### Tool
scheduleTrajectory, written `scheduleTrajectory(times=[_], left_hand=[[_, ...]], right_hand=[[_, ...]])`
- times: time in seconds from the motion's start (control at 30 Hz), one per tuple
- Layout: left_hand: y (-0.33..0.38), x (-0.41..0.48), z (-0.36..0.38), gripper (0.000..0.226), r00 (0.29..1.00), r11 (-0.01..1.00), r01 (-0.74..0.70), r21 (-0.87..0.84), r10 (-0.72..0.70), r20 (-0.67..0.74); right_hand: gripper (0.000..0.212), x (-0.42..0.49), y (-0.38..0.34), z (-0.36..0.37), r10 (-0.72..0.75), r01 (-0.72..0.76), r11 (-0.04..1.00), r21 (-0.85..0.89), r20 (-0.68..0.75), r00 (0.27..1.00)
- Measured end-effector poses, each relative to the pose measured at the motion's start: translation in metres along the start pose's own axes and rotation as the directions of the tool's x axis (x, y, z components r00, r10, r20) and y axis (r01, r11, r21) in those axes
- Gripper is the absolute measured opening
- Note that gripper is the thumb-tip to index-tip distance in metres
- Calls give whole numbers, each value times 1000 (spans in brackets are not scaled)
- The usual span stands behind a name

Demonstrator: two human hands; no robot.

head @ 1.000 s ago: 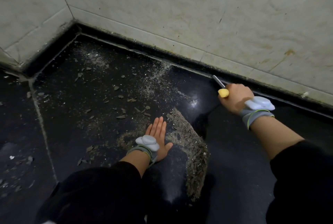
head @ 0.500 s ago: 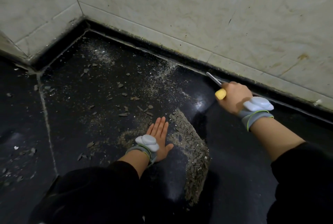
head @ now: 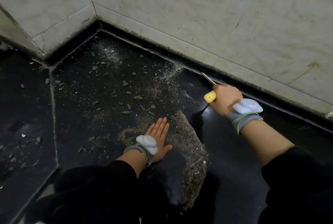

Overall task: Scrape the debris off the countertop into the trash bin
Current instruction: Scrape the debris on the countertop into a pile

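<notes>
A long ridge of grey debris lies heaped on the black countertop, just right of my left hand. That hand lies flat on the counter, fingers straight and together. Loose flakes and dust are scattered over the counter toward the back corner. My right hand grips the yellow handle of a scraper. Its metal blade points up-left into the seam where the counter meets the tiled wall. No trash bin is in view.
Pale tiled walls close off the back and the left, meeting in a corner. A grouted joint runs front to back through the counter on the left, with more flakes beyond it. Both wrists wear grey bands with white sensors.
My right hand has slid the scraper leftward along the wall seam. The view has shifted, so the corner sits further right. My left hand has stayed flat in place.
</notes>
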State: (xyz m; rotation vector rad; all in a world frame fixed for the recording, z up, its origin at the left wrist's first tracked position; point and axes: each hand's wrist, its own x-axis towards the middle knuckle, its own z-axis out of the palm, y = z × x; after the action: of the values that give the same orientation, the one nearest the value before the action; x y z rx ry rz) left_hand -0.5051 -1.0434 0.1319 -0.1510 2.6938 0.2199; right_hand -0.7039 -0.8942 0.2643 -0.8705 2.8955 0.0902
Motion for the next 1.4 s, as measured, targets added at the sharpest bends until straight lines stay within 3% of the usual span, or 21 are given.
scheduleTrajectory(times=[0.1, 0.2, 0.3, 0.57, 0.8, 0.97, 1.23, 1.4], left_hand=[[0, -1, -1, 80, 1000, 1000, -8, 2, 8, 6], [0, -4, -4, 79, 1000, 1000, -12, -3, 12, 2], [0, -9, -8, 77, 999, 999, -37, -4, 37, -16], [-35, -6, -45, 67, 977, 985, -54, -162, 18, -215], [-113, 21, -67, 51, 929, 946, 180, -271, -254, -268], [-161, 42, -80, 24, 910, 924, 235, -302, -319, -266], [-186, 55, -85, 31, 871, 875, 283, -393, -406, -276], [-189, 54, -85, 24, 891, 900, 303, -313, -384, -242]], right_hand=[[39, -15, -13, 3, -159, 160, 986, -38, 36, 987], [41, -27, -20, -10, -244, 243, 970, 29, 35, 969], [28, -32, -24, -33, -192, 194, 974, 117, -31, 981], [26, -18, -32, -44, 34, -21, 982, 186, -63, 997], [26, 10, -38, -33, 111, -104, 989, 108, -53, 992], [31, 29, -41, -25, 106, -107, 993, 49, 20, 994], [39, 34, -45, -29, -51, 43, 995, 85, 98, 994], [31, 41, -44, -37, -13, 13, 996, 84, -1, 1000]])
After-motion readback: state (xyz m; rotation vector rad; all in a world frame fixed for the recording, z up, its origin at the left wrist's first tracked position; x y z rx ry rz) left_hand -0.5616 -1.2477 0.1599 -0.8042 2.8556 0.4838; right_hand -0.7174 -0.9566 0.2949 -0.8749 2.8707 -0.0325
